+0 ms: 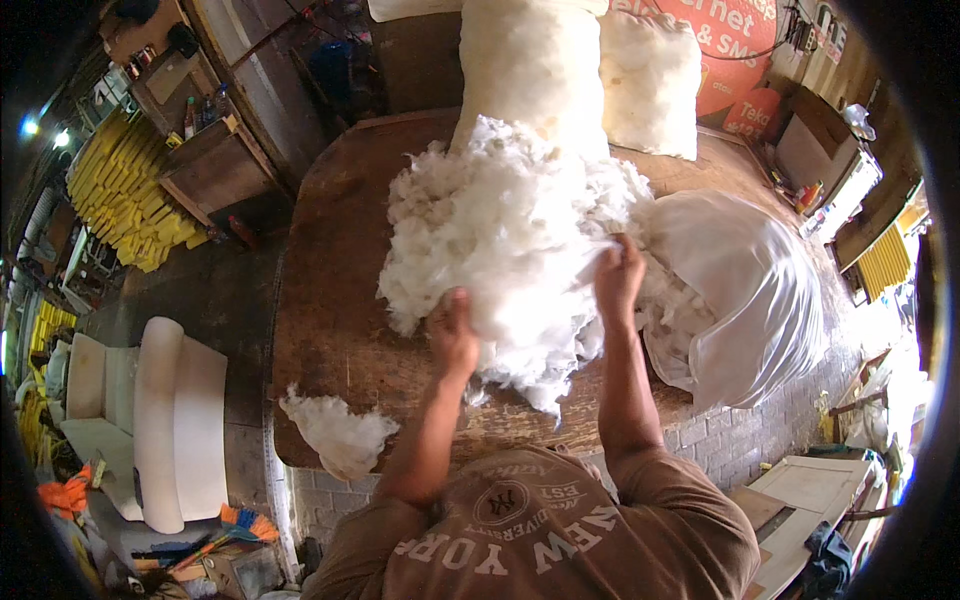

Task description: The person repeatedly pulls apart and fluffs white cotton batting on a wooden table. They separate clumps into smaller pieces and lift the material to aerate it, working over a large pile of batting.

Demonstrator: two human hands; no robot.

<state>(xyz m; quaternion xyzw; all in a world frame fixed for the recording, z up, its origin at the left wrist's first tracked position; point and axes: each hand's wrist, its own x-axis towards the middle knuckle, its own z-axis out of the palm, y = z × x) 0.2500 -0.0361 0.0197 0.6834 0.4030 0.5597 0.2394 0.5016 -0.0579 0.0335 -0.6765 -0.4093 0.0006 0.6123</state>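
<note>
A large heap of loose white fibre stuffing (502, 202) lies on a worn brown wooden table (337, 247). At its near left side my left hand (454, 334) pinches some of the fibre, fingers partly buried and blurred. My right hand (619, 281) is closed on a stretched tuft at the heap's right side. Right of that hand, a white fabric bag (742, 292) lies with its mouth open, more stuffing (675, 307) showing inside. One separate clump of stuffing (341, 435) rests at the table's near left corner.
Behind the heap stand a long stuffed cushion (532, 67) and a smaller cushion (649, 86). A cream upholstered seat (161, 427) stands on the floor to the left, below stacked yellow foam pieces (131, 191). Wooden panels (806, 495) lie at the lower right.
</note>
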